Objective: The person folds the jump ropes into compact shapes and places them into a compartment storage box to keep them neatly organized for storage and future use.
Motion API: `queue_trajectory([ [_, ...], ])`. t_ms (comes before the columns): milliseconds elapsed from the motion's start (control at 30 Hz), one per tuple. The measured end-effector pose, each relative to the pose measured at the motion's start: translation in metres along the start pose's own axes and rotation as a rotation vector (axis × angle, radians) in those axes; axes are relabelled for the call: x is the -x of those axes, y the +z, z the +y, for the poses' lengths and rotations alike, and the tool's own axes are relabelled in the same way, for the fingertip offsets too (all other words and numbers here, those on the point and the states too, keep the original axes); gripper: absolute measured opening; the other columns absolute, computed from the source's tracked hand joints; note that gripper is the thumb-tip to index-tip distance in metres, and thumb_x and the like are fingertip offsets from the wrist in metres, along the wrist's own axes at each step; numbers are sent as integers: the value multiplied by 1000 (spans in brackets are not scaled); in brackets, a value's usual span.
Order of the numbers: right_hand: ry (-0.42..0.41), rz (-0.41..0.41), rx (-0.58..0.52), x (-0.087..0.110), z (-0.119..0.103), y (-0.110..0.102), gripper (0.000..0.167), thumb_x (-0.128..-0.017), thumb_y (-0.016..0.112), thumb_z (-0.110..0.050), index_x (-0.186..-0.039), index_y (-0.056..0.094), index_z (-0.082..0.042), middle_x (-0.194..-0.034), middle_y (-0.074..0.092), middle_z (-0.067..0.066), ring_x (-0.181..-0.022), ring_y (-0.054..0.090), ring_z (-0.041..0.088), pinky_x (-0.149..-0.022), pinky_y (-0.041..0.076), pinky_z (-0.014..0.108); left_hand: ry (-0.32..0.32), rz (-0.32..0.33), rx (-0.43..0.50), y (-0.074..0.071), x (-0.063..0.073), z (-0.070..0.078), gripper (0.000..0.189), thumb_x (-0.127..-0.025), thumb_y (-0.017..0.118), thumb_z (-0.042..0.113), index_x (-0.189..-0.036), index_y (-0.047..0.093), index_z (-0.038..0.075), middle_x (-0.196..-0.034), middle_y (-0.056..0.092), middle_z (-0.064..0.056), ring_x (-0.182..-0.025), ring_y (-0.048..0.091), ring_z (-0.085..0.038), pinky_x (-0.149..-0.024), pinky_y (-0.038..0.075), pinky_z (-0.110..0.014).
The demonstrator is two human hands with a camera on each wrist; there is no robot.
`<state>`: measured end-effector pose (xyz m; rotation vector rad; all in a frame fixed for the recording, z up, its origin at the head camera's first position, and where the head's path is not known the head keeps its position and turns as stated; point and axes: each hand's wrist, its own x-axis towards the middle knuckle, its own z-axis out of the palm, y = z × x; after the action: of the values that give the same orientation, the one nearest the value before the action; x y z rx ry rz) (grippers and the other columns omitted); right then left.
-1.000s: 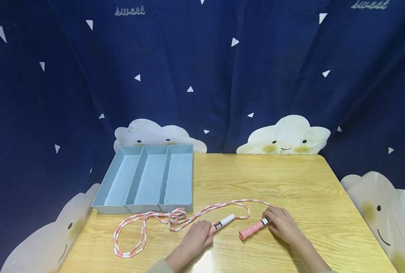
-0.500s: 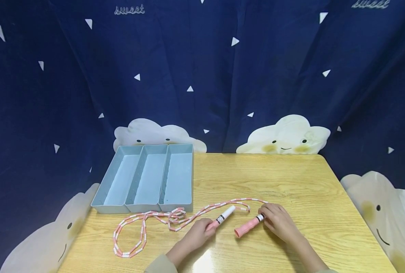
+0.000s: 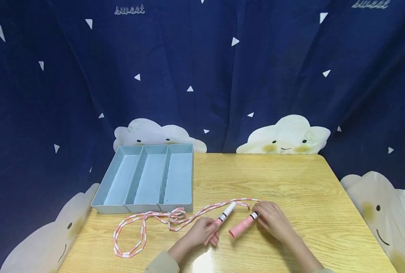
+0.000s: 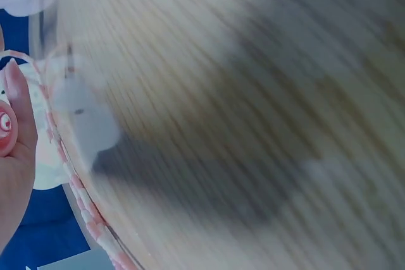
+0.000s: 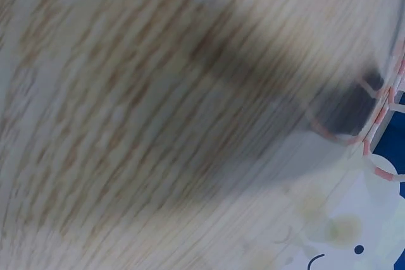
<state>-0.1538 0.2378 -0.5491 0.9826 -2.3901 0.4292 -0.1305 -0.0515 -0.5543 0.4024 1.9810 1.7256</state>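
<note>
Dark blue curtain [image 3: 274, 76], scattered with small white triangles [image 3: 235, 41] and the word "sweet", hangs behind and around my wooden table [image 3: 257, 178], and pale clouds [image 3: 286, 136] with simple faces show along its edges. On the far left of the table sits a light blue tray [image 3: 176, 208] with three long compartments side by side. Just in front of it lies a pink-and-white beaded rope [image 3: 126, 255], a big loop of it to the left, a small tangle near the tray's front wall, and strands running on to the right towards me.

My left grip [image 3: 200, 232] is closed around the pink part of the left handle [image 3: 224, 215], whose white tip points away from me; a strand of the rope leads off that tip. From the left wrist, the round pink end of a handle shows against my fingers at the edge of the view. My right grip [image 3: 272, 220] holds the right handle [image 3: 242, 226] by its far end, fingers over the tip, so its pink body slants down and left, near the left handle but apart from it. Another strand of the rope reaches my right fingers. The right wrist view gives mostly blurred wood grain and shadow. My beige sleeve [image 3: 163, 264] shows behind the left wrist.
</note>
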Motion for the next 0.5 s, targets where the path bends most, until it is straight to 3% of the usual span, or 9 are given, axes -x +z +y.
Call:
queue_trajectory([
  [167,-27,32,-13,-5,-4,2,31,-66,67,-9,-97,63,-7,-97,64,3,-93,60,27,-83,44,43,-28,-11,102,3,-3,1,33,-95,46,13,-94,56,-18,-77,61,-29,-65,64,-43,-54,54,-43],
  [333,-55,63,-43,-10,-9,4,30,-69,60,-9,-99,63,-7,-100,64,5,-94,60,26,-86,42,43,-51,-15,166,7,-8,-1,32,-95,45,11,-99,55,-19,-81,60,-32,-70,63,-46,-60,55,-44],
  [500,-77,105,-71,-14,-14,7,22,-82,55,-13,-100,63,-4,-103,65,9,-96,60,28,-101,34,33,-31,-30,173,10,-11,0,32,-95,43,11,-93,59,-17,-75,63,-27,-68,63,-45,-61,54,-44],
])
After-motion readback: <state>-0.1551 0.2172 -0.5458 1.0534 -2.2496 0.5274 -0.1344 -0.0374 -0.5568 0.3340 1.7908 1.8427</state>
